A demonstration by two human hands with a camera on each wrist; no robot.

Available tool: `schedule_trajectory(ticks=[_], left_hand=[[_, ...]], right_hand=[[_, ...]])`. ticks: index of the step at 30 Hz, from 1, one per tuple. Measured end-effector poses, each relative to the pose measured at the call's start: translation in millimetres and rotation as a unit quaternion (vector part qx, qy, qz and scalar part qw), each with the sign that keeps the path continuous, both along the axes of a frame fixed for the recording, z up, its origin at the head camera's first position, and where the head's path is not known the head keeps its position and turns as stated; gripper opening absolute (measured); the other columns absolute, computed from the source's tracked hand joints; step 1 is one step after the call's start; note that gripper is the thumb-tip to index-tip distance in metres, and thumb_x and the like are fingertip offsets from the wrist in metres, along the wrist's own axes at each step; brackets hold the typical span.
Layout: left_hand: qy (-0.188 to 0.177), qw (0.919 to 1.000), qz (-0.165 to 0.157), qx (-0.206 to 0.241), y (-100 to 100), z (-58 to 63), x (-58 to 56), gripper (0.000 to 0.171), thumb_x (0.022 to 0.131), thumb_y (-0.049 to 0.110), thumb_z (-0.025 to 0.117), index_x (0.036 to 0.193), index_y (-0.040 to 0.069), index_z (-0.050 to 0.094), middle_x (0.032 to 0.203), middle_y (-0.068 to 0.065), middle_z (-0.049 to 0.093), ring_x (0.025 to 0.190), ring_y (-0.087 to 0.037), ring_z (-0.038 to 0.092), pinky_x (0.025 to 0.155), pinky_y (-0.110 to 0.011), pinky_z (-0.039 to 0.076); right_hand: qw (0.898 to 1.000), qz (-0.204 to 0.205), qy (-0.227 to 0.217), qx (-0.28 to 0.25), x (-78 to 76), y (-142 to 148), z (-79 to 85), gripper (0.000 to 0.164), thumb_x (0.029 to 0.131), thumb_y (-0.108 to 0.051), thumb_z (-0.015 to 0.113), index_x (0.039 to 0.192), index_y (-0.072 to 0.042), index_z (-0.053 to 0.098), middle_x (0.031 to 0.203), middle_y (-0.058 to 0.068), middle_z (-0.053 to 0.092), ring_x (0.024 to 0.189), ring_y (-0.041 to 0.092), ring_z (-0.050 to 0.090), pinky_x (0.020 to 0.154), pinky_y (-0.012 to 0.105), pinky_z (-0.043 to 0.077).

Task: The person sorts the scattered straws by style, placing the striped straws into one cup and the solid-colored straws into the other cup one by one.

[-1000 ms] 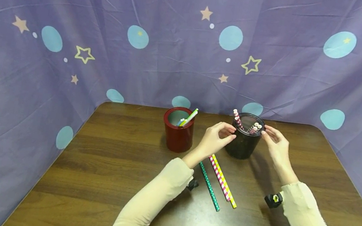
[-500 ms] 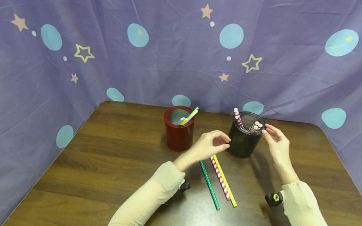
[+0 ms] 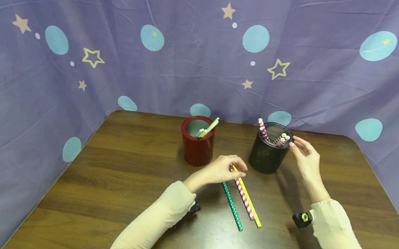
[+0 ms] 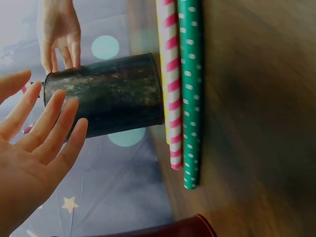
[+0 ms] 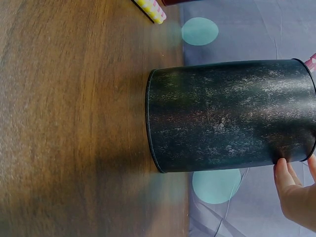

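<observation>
My left hand (image 3: 221, 170) hovers over the far ends of the paper straws, its fingers extended and holding nothing. Under it lie a green dotted straw (image 3: 232, 206), a pink-and-white striped straw (image 4: 173, 89) and a yellow straw (image 3: 250, 204), side by side on the table. My right hand (image 3: 307, 162) touches the right side of a black cup (image 3: 267, 157), thumb and fingertips right at the rim. Upright in that cup, red-and-white straws (image 3: 263, 129) lean left and several others (image 3: 282, 139) lean right. The right wrist view shows the thumb against the cup's side.
A dark red cup (image 3: 198, 151) with several straws (image 3: 207, 130) stands left of the black one. The brown wooden table (image 3: 109, 188) ends at a purple curtain (image 3: 175, 80) with stars and blue dots. A black wrist camera (image 3: 301, 219) hangs below my right sleeve.
My left hand has left the black cup's rim and moved left and down toward me, over the straws. My right hand has stayed at the cup's rim.
</observation>
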State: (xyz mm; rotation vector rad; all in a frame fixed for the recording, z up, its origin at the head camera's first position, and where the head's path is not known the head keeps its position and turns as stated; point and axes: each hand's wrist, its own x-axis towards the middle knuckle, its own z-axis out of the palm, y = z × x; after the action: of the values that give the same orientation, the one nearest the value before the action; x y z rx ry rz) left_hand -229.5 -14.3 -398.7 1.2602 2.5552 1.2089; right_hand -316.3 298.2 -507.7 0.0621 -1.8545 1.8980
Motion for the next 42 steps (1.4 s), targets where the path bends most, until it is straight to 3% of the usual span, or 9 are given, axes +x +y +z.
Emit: schedule_trajectory(ticks=[4,9,16,25,42], left_hand=[[0.005,0.9993,-0.014,-0.034,-6,-6.1,0.1,0.016,0.079,0.009,0.064,0.094,0.005,0.063,0.091,-0.005,0.064,0.080,-0.018,0.058,0.071,-0.020,0.047],[0.016,0.9972,-0.039,-0.062,-14,-11.8,1.7,0.019,0.078,0.009,0.065,0.096,0.002,0.063,0.092,-0.011,0.064,0.084,-0.022,0.058,0.075,-0.030,0.047],[0.016,0.9922,-0.041,-0.117,-23,-17.0,4.8,0.021,0.079,0.015,0.066,0.098,0.006,0.063,0.098,-0.003,0.062,0.092,-0.016,0.057,0.079,-0.020,0.044],[0.019,0.9847,-0.049,-0.166,-28,-21.4,6.7,0.022,0.079,0.017,0.065,0.100,0.009,0.063,0.101,0.000,0.060,0.096,-0.015,0.053,0.086,-0.024,0.038],[0.015,0.9727,-0.060,-0.224,-30,-34.0,6.4,0.023,0.078,0.017,0.068,0.100,0.012,0.065,0.104,-0.002,0.056,0.103,-0.015,0.048,0.093,-0.026,0.037]], right_hand=[[1.000,-0.003,0.002,0.003,-1.0,1,-1.2,0.039,0.077,-0.019,0.069,0.113,-0.007,0.060,0.105,0.007,0.062,0.092,0.011,0.060,0.076,0.016,0.048],[1.000,-0.002,0.003,0.000,-0.9,0,-1.3,0.039,0.077,-0.018,0.069,0.112,-0.006,0.060,0.104,0.007,0.062,0.091,0.011,0.061,0.076,0.016,0.048],[1.000,0.003,0.002,-0.011,1.6,-2,0.7,0.039,0.077,-0.017,0.069,0.112,-0.005,0.060,0.103,0.007,0.062,0.090,0.011,0.061,0.076,0.016,0.048],[1.000,0.006,0.004,-0.018,2.4,-3,2.2,0.038,0.077,-0.017,0.069,0.112,-0.005,0.059,0.103,0.008,0.062,0.087,0.012,0.062,0.076,0.017,0.049],[0.999,0.018,0.007,-0.041,0.5,-1,-0.4,0.039,0.076,-0.014,0.069,0.112,-0.003,0.059,0.103,0.009,0.062,0.089,0.014,0.062,0.076,0.020,0.049]])
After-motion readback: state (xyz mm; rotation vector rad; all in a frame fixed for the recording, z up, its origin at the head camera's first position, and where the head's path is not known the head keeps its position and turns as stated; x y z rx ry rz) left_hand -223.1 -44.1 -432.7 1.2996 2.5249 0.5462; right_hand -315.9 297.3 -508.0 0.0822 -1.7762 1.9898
